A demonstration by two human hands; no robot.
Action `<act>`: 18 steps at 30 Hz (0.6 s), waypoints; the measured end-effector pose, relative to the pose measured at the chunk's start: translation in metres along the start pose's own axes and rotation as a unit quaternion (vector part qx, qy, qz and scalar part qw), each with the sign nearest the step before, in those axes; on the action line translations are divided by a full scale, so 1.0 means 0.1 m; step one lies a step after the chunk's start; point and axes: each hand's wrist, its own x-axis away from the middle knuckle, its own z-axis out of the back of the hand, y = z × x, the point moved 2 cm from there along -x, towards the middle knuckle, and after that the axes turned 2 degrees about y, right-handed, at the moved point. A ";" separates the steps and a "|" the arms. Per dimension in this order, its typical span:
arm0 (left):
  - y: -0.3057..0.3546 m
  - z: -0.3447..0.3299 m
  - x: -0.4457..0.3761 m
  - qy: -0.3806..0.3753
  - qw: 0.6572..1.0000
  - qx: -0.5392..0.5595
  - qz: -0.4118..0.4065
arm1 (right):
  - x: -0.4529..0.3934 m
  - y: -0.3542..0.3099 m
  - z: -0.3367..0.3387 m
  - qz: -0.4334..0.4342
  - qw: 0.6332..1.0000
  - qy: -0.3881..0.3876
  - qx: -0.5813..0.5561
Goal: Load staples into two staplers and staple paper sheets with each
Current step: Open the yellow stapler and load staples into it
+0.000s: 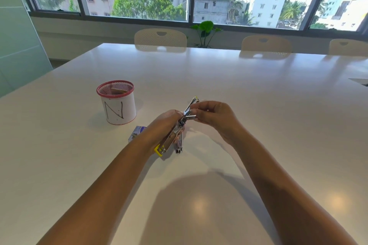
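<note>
Both hands meet above the middle of the white table (229, 85), working on one stapler (175, 133). The left hand (165, 123) is wrapped around the stapler's metal body, holding it slanted, with its yellow near end pointing down toward the person and its far end rising up and to the right. The stapler is opened out, its top arm lifted away from the channel (how far cannot be judged from this angle). The right hand (213, 115) pinches a short silvery strip of staples (190, 117) between thumb and fingertips, right at the open channel near the stapler's middle; whether the strip already sits in the channel cannot be told.

Just below the held stapler, a second stapler (179, 146), dark and chrome, lies on the table, mostly hidden by the left hand. A small blue and white staple box (136, 132) lies on the table just left of the left wrist. Farther left and a little farther away stands a red mesh pen cup (117, 103) wrapped in white paper marked with the letter N.
</note>
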 end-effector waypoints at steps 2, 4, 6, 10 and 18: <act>-0.01 0.00 -0.01 0.006 1.000 0.002 -0.004 | -0.01 0.00 0.01 0.007 1.000 0.008 0.026; -0.01 0.00 -0.02 0.019 1.000 0.006 -0.012 | -0.01 0.01 0.02 0.004 0.999 0.025 0.025; -0.02 0.00 -0.03 0.018 1.000 0.010 -0.018 | -0.01 0.02 0.02 0.002 0.999 0.039 0.013; -0.04 0.01 -0.04 0.006 1.000 -0.004 -0.018 | -0.01 0.02 -0.01 0.009 0.998 0.051 0.023; -0.06 -0.04 -0.05 -0.040 0.997 0.055 0.026 | -0.01 0.05 -0.03 0.049 0.989 0.085 0.109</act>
